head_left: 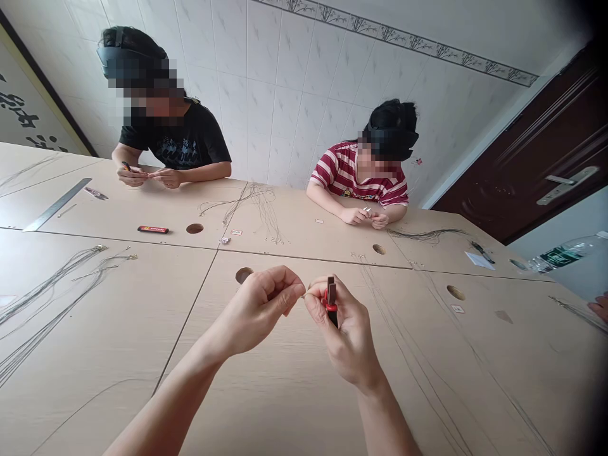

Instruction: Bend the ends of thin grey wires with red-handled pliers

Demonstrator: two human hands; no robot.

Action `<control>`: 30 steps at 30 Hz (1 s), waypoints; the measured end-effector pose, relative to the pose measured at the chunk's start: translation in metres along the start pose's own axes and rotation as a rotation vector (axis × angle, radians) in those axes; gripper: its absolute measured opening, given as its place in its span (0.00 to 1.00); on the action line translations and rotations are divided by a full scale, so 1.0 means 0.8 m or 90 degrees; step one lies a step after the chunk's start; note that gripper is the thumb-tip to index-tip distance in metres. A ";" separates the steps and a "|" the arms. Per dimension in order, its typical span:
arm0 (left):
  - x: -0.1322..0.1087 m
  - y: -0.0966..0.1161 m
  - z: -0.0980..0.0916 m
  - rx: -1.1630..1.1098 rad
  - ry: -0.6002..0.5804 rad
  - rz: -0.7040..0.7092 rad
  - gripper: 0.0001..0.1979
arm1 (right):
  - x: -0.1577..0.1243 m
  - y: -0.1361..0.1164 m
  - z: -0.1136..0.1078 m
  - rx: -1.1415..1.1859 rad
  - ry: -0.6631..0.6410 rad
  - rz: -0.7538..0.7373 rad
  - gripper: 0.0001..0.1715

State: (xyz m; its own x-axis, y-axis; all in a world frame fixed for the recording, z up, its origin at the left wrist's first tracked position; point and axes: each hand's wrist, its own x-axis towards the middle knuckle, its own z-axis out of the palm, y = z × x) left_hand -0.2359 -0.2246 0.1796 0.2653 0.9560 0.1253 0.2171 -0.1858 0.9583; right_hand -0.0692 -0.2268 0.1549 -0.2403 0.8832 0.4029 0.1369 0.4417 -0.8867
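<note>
My left hand (266,303) is closed in a pinch, its thumb and forefinger together on something too small to make out. Almost touching its fingertips is my right hand (344,339), also pinching with thumb and forefinger. Tucked in that right hand is a pair of pliers (331,292), with dark jaws pointing up and red and black on the handles. Both hands are held above the table (266,392). Thin wires (396,329) lie on the table just right of my right hand.
Wire bundles (61,294) lie at left, more wires (259,209) at the back. A steel ruler (59,204), a red-black stick-shaped item (152,229) and a bottle (565,256) are around. Round holes (194,228) pierce the tabletop. Two people (175,142) sit opposite, hands on small items.
</note>
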 end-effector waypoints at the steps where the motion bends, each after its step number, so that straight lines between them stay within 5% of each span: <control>1: 0.001 0.000 0.000 -0.008 0.011 -0.001 0.12 | 0.000 0.001 -0.001 -0.004 0.007 0.006 0.07; 11: 0.001 0.002 -0.009 -0.157 0.045 -0.044 0.04 | 0.003 0.003 0.002 0.008 0.052 0.033 0.08; 18: -0.001 0.001 -0.008 -0.121 0.024 -0.045 0.11 | 0.004 0.003 0.001 0.001 0.059 0.032 0.09; 30: 0.003 0.011 -0.002 -0.064 0.001 -0.077 0.09 | 0.000 0.002 0.004 -0.006 0.041 0.024 0.08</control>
State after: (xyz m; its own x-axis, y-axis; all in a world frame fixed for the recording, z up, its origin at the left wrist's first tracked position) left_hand -0.2353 -0.2234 0.1885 0.2413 0.9704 0.0073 0.1525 -0.0454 0.9873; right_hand -0.0718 -0.2264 0.1532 -0.1721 0.9072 0.3838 0.1537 0.4095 -0.8992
